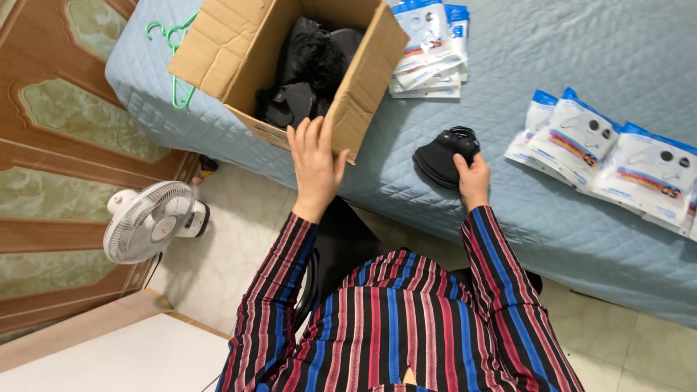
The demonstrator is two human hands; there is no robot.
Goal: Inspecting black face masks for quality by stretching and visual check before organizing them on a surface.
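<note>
The stack of black masks [441,158] lies on the bed [552,210], just right of the cardboard box [239,51] and near the bed's front edge. Its long axis runs roughly from the box corner toward the person's right side; the rounded, dark valve part points away from the person.

The right hand [473,178] is curled closed on the near edge of the stack, fingers on the upper surface close to the valve part.

The left hand [314,165] is open, fingers extended and close together, and lies flat against the near lower corner of the cardboard box. It holds nothing.

The cardboard box rests on the bed with its flaps open. It contains loose black items, apparently more masks; individual pieces cannot be told apart.

Right of the box, at the far side of the bed, lies a pile of white-and-blue sealed packets [430,45]. Further right of the box, beyond the stack, a second row of packets [613,156] lies overlapped.

Left of the box, a green clothes hanger [176,69] rests on the bed corner. Below and left of the box, a white fan [151,220] stands on the floor.
</note>
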